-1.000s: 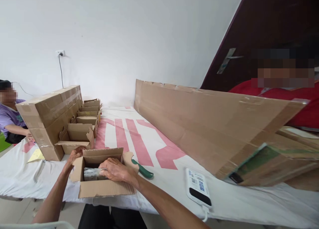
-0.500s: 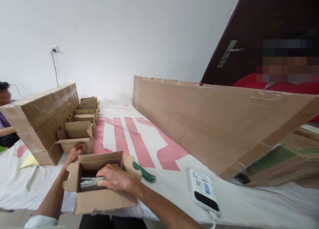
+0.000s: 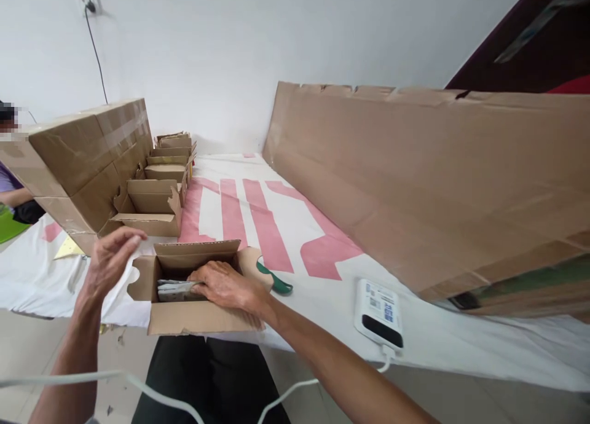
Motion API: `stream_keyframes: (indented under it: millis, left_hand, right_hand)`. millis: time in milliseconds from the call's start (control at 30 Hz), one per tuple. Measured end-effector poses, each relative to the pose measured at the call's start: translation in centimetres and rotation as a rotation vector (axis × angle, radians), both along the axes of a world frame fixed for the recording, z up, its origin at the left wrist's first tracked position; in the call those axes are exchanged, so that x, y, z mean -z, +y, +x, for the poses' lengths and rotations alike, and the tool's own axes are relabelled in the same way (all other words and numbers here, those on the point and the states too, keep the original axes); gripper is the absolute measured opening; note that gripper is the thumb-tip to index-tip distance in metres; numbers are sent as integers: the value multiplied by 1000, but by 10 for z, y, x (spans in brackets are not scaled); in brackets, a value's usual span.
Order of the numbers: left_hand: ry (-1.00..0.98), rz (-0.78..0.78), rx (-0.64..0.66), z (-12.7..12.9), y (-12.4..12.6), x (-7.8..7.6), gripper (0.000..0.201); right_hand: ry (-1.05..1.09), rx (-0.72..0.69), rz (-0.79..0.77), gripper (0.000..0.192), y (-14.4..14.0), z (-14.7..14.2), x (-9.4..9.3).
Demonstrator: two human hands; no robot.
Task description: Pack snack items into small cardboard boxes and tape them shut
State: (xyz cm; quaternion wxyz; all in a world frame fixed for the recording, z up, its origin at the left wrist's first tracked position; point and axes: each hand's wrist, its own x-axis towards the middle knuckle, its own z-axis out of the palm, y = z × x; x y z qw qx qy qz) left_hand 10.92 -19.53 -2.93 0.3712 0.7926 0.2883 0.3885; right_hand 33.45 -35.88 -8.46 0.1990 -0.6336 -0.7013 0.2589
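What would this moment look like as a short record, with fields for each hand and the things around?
left hand: open, raised beside the box, holding nothing
right hand: inside the small open brown cardboard box, on a grey flat packet
beside box: green-handled tool
right of that: white rectangular power bank with cable
far left: stack of taped brown cartons
surface: white cloth with pink stripes

Sitting open at the table's near edge: small brown cardboard box, flaps standing up, grey packet lying flat inside against its left wall.
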Motion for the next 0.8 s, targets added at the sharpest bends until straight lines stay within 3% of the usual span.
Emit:
stream_keyframes:
  millis: [67, 167, 267, 400, 633, 800]
  left_hand:
    - [147, 76, 137, -9, -31, -2, 44]
    - [312, 100, 135, -15, -53, 19, 85]
    - [329, 85, 94, -19, -52, 49, 108]
    - [275, 82, 105, -23, -46, 67, 102]
    - [299, 64, 117, -16, -44, 44, 93]
    - [101, -174, 236, 1, -36, 26, 86]
  right_hand:
    - [6, 7, 18, 23, -1, 0, -2]
    - [26, 15, 38, 24, -4, 2, -9]
    - [86, 22, 81, 27, -9, 9, -19]
    - [344, 71, 128, 33, -15, 24, -29]
    - [682, 190, 135, 51, -12, 44, -34]
    - [738, 198, 223, 59, -9, 46, -39]
